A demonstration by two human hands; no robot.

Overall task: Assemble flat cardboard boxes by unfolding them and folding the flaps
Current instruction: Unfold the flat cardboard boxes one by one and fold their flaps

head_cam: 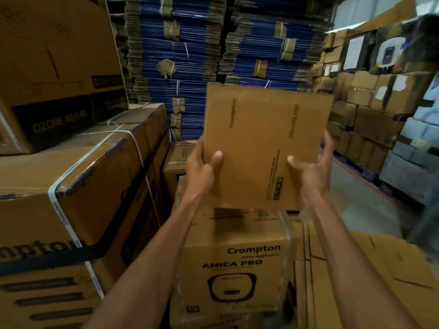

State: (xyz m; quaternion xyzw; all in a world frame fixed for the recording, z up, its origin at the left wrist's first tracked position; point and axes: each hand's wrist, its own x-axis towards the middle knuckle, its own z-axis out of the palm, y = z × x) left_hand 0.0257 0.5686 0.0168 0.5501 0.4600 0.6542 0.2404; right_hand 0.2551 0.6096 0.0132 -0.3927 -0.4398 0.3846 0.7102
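I hold a brown cardboard box [263,141] with "Crompton" print up in front of me, its broad face toward the camera. My left hand [203,167] grips its lower left edge, thumb on the front face and fingers behind. My right hand [313,167] grips the lower right edge the same way, thumb on the front. The far side of the box is hidden, so I cannot tell how far it is unfolded.
A sealed Crompton Amica Pro box [237,262] stands right below the held one. Strapped cartons [71,198] pile up at left. Flat cardboard sheets [356,281] lie at lower right. Bundles of blue-edged flat boxes [180,55] tower behind; stacked cartons [368,110] line the right wall.
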